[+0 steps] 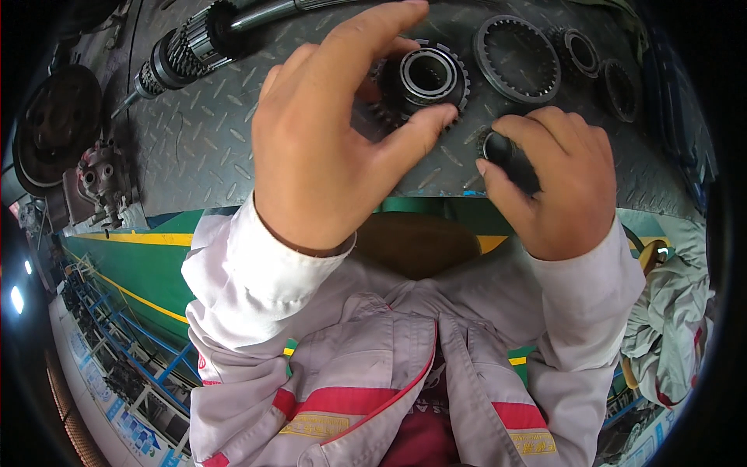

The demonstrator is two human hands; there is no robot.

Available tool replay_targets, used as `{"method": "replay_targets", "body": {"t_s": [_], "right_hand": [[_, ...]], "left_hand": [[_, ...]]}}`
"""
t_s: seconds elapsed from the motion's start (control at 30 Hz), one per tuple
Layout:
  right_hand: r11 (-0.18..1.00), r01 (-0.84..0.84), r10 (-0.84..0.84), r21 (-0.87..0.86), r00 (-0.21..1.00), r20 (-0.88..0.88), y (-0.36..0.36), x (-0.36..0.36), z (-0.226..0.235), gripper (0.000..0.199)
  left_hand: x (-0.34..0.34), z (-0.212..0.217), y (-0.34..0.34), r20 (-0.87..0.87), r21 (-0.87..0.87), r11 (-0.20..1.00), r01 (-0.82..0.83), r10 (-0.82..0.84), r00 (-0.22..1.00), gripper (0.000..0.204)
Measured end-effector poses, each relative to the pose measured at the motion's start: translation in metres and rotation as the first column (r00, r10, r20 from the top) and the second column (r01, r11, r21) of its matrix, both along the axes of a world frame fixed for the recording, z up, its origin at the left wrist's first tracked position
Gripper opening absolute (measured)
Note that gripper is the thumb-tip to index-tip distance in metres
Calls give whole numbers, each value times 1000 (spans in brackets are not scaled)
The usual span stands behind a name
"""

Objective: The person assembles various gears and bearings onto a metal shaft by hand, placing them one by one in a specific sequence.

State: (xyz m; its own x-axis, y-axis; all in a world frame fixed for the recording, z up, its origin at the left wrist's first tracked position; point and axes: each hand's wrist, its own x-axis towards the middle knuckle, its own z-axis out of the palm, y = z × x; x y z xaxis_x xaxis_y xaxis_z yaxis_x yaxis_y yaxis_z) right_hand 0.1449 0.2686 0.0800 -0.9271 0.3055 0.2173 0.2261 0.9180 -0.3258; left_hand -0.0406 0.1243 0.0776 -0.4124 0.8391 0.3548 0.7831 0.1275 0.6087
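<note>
Workbench (202,132) of dark tread plate bears it all. Along its far side lies the long shaft (191,50), gears already mounted at one end. Left hand (323,117) is spread around the gear (419,98), a bearing seated on top; whether the fingers touch, I cannot tell. Right hand (568,171) pinches the small dark part (489,146), fingertip to thumb, near that gear. Still loose, off the shaft: gear, toothed ring (482,62) and small dark part.

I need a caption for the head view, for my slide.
Left hand curved around a toothed gear, right hand gripping a small dark ring, above a diamond-plate benchtop.
</note>
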Motion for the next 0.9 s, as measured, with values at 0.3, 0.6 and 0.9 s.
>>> {"method": "replay_targets", "body": {"t_s": [0.3,0.6,0.9], "right_hand": [[919,-132,4,-371,945,-326,11,-19,23,44],[941,-197,79,-276,919,-386,5,-49,14,51],[897,-138,-49,-419,913,-405,-5,-51,6,54]], "left_hand": [[-10,-2,-26,65,46,997,-56,53,996,62],[6,-6,-44,218,-206,974,-97,142,965,73],[3,-11,-50,198,-205,975,-82,124,972,72]]}}
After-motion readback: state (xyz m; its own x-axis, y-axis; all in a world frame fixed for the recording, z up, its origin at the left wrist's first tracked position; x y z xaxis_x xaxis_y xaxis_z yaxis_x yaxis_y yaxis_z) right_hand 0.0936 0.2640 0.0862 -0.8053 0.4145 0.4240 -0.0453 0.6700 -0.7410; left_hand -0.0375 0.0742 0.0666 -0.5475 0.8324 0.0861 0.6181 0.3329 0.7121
